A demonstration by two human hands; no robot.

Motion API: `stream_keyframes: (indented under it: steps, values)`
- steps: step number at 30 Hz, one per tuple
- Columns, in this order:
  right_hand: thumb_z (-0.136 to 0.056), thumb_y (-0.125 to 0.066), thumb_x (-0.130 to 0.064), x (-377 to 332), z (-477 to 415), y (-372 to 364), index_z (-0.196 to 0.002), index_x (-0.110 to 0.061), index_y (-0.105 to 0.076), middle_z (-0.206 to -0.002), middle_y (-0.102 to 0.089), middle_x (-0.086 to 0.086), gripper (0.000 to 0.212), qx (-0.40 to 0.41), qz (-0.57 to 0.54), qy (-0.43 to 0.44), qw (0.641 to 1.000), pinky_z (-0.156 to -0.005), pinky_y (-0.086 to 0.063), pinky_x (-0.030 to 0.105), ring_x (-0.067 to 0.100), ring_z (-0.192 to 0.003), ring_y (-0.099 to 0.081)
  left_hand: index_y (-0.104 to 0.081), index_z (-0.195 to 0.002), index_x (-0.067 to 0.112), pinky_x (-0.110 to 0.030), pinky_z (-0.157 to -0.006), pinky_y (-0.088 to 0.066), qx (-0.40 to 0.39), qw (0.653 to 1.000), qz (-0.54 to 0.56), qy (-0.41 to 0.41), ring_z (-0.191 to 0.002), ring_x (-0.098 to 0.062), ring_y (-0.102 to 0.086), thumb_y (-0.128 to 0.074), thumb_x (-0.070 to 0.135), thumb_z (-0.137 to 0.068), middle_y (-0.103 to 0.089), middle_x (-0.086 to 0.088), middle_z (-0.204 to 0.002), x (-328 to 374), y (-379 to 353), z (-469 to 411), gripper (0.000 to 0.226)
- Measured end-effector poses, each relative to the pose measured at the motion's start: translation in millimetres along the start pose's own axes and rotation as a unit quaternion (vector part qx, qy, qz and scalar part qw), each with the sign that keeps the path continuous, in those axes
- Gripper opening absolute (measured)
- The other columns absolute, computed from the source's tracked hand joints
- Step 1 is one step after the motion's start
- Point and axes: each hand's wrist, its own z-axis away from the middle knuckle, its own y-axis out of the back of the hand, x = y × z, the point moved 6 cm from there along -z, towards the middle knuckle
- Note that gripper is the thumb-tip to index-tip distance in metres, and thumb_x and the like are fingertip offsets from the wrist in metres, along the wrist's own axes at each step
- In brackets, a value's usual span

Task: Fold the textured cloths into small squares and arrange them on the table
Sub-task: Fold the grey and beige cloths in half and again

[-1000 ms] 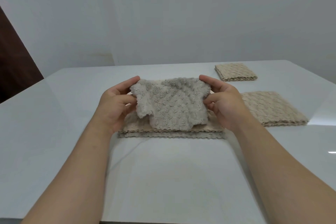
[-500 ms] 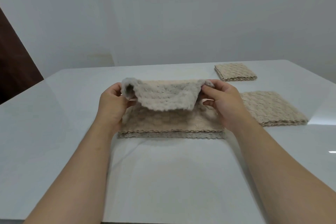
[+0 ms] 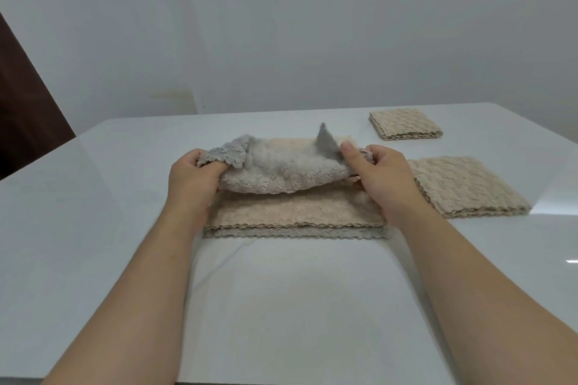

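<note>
A grey textured cloth hangs slack just above a flat pile of beige cloths at the table's middle. My left hand pinches its left end, and my right hand pinches its right end. One grey corner sticks up near my right thumb. A small folded beige square lies at the back right. A larger folded beige stack rests on the table right of my right hand.
The white glossy table fills the view, its near edge at the bottom. A white wall stands behind it. A dark brown panel rises at the far left.
The grey cloth hung upright between my hands; both hands have lowered and spread it down over the pile, and it now lies almost flat.
</note>
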Motion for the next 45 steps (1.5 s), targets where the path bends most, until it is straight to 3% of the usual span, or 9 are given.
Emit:
stream_keyframes:
  steps: [3, 8, 11, 15, 20, 26, 34, 39, 45]
  values:
    - [-0.085, -0.071, -0.06, 1, 0, 4, -0.063, -0.015, -0.043, -0.046, -0.034, -0.011, 0.058, 0.014, 0.002, -0.001, 1.0, -0.047, -0.026, 0.024, 0.008, -0.041, -0.029, -0.064, -0.084, 0.024, -0.04, -0.073, -0.05, -0.019, 1.0, -0.011, 0.014, -0.08, -0.025, -0.063, -0.072, 0.015, -0.06, -0.069, -0.008, -0.091, -1, -3, 2, 0.027]
    - [-0.081, -0.082, -0.048, 2, 2, 5, -0.087, -0.007, -0.075, -0.072, -0.074, 0.004, 0.042, 0.011, -0.023, -0.021, 0.999, -0.056, -0.046, 0.025, 0.011, -0.06, -0.061, -0.071, -0.1, 0.023, -0.052, -0.092, -0.058, -0.03, 0.997, -0.051, 0.041, -0.099, -0.031, -0.073, -0.078, 0.028, -0.059, -0.077, -0.008, -0.102, -5, -4, 1, 0.042]
    - [-0.082, -0.083, -0.035, 6, 0, 4, -0.087, -0.011, -0.074, -0.078, -0.076, 0.002, 0.026, 0.003, -0.021, -0.032, 0.999, -0.064, -0.057, 0.035, 0.02, -0.069, -0.07, -0.074, -0.09, 0.02, -0.054, -0.085, -0.058, -0.026, 0.993, -0.109, 0.032, -0.092, -0.035, -0.073, -0.079, 0.041, -0.064, -0.075, -0.013, -0.09, -6, -2, 0, 0.033]
    - [-0.078, -0.078, -0.024, 11, -3, 1, -0.09, -0.024, -0.074, -0.087, -0.076, -0.001, 0.012, -0.004, 0.024, -0.037, 0.999, -0.077, -0.062, 0.05, 0.027, -0.083, -0.074, -0.07, -0.089, 0.005, -0.046, -0.078, -0.056, -0.01, 0.989, -0.145, 0.011, -0.078, -0.029, -0.069, -0.074, 0.062, -0.067, -0.073, -0.018, -0.084, -7, 0, 2, 0.061]
    - [-0.08, -0.074, -0.019, 15, -4, -1, -0.091, -0.02, -0.077, -0.086, -0.078, -0.004, 0.012, -0.017, 0.044, -0.04, 0.998, -0.081, -0.061, 0.047, 0.022, -0.085, -0.074, -0.075, -0.082, 0.005, -0.06, -0.086, -0.058, 0.008, 0.988, -0.149, 0.051, -0.09, -0.039, -0.074, -0.075, 0.052, -0.064, -0.077, -0.017, -0.088, -15, 5, -3, 0.05]
    - [-0.08, -0.071, -0.017, 19, -8, 0, -0.102, -0.021, -0.075, -0.096, -0.075, 0.0, 0.023, -0.013, 0.043, -0.05, 0.998, -0.08, -0.062, 0.045, 0.024, -0.088, -0.072, -0.074, -0.078, 0.015, -0.045, -0.082, -0.061, 0.016, 0.986, -0.161, 0.025, -0.083, -0.032, -0.075, -0.079, 0.014, -0.081, -0.076, -0.008, -0.08, -10, 5, -2, 0.006]
    - [-0.085, -0.076, -0.029, 13, -4, 2, -0.089, -0.013, -0.074, -0.086, -0.077, 0.006, 0.017, 0.004, 0.028, -0.03, 0.999, -0.081, -0.061, 0.05, 0.028, -0.085, -0.074, -0.067, -0.096, 0.013, -0.053, -0.085, -0.061, -0.013, 0.998, -0.004, 0.061, -0.092, -0.034, -0.075, -0.077, -0.007, -0.077, -0.074, -0.018, -0.11, -14, 1, -5, 0.029]
    - [-0.083, -0.078, -0.027, 18, -8, 3, -0.087, -0.016, -0.073, -0.086, -0.077, 0.004, 0.013, 0.007, 0.015, -0.055, 0.998, -0.081, -0.061, 0.053, 0.028, -0.084, -0.075, -0.073, -0.105, 0.011, -0.039, -0.074, -0.062, -0.047, 0.994, 0.028, 0.095, -0.088, -0.03, -0.075, -0.063, -0.012, -0.08, -0.076, -0.015, -0.102, -12, -5, 0, 0.036]
    - [-0.086, -0.074, -0.014, 20, -9, 2, -0.091, -0.021, -0.072, -0.093, -0.076, 0.005, 0.009, -0.002, 0.038, -0.055, 0.998, -0.079, -0.06, 0.043, 0.023, -0.083, -0.073, -0.072, -0.11, -0.002, -0.05, -0.084, -0.061, -0.02, 0.993, 0.017, 0.116, -0.086, -0.033, -0.076, -0.068, -0.007, -0.08, -0.076, -0.021, -0.102, -17, -3, -3, 0.031]
